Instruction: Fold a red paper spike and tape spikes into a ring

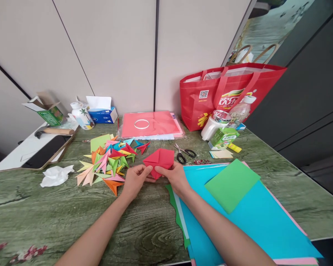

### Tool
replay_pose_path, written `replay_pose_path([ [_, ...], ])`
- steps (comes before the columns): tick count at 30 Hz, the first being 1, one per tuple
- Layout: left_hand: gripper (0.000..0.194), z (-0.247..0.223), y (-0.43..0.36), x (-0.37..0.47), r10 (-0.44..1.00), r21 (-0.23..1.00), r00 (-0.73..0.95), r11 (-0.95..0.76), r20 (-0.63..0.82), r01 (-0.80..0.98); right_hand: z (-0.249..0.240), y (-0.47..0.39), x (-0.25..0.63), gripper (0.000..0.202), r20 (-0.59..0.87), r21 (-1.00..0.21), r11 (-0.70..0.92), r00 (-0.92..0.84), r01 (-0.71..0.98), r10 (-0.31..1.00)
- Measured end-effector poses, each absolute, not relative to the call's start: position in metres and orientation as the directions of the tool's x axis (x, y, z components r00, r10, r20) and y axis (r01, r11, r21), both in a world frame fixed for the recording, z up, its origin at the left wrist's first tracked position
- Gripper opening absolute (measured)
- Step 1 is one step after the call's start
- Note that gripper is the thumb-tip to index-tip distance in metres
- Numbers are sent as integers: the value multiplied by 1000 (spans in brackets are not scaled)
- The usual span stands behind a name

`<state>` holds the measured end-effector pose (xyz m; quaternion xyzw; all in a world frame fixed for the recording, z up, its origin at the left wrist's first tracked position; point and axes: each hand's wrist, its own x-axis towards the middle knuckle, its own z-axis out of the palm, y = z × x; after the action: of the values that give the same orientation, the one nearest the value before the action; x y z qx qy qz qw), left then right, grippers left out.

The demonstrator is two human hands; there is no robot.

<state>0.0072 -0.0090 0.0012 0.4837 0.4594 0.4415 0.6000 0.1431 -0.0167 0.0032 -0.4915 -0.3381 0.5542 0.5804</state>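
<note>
A partly folded sheet of red paper (162, 158) is held up over the middle of the table, creases showing on its face. My left hand (137, 178) pinches its lower left edge between thumb and fingers. On its lower right side, my right hand (175, 176) grips it, thumb lying on the front. Left of the hands lies a heap of folded paper pieces (108, 160) in many colours. Black-handled scissors (183, 153) rest just behind my right hand. Under my right forearm spread large blue sheets (255, 214), with a green paper square (233, 186) on top.
A red shopping bag (195, 99) stands at the back right, behind a white mug (211, 127), a green box (224, 138) and a clear bottle (241, 111). Pink paper in a plastic sleeve (161, 123) lies at the back. A tissue box (102, 115), crumpled tissue (57, 176) and hammer (58, 130) are left.
</note>
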Motion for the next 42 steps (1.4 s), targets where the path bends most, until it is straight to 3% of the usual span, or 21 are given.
replay_pose_path([
  [13,27,0,-11,7,969,974,227,135,-92,-180,-5,-16,143,31,-169,-926,-118,114,-358,979],
  [24,23,-4,-6,4,990,951,127,91,-55,-297,-2,-16,143,35,-206,-908,-166,67,-384,976],
  [28,32,0,-7,6,980,964,156,158,-126,-215,-2,-16,144,35,-218,-901,-174,67,-398,974],
  [32,32,6,-11,8,914,963,323,269,-245,-32,0,-16,146,28,-224,-906,-179,76,-385,972],
  [42,32,5,-17,8,908,979,388,197,-160,-58,0,-17,145,24,-183,-907,-152,42,-394,982],
])
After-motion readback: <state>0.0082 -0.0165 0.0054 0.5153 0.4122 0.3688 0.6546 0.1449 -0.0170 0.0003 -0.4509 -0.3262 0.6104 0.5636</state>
